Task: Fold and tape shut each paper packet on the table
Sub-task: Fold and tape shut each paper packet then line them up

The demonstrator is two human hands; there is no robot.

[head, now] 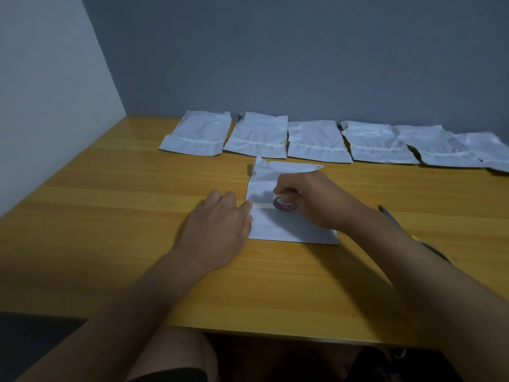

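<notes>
**Tape drawn across the packet's fold while the free end is pinned**

The paper packet [289, 224] being worked on lies flat on the wooden table [115, 194], directly in front of the person and nearer to them than the row of other packets. Its upper part appears folded down over the body, and a strip of pale tape [261, 205] runs across it from its left edge toward its middle, probably over the fold's edge so the flap cannot spring back.

The left hand [220, 224] sits at the packet's left edge, fingers fairly straight, with the fingertips [246, 206] pressing on the start of the strip. That looks like an anchor: it keeps the tape end stuck and stops the light packet sliding. The right hand [308, 197] rests over the packet's middle, its fingers curled round a small tape roll [285, 205] standing on edge on the paper, at the strip's right end. Holding the roll low would keep the tape flat as it unwinds, so the step in hand seems to be laying the strip across to the right edge.

Beyond the packet, along the table's far edge by the grey wall, lies a row of finished packets [259, 139], each showing a similar pale band across it, which suggests they are already sealed; the rightmost ones overlap and are too blurred to judge. To the packet's right, partly hidden by the right forearm, lies a pair of scissors [396, 221], within reach, likely for cutting the strip.
</notes>
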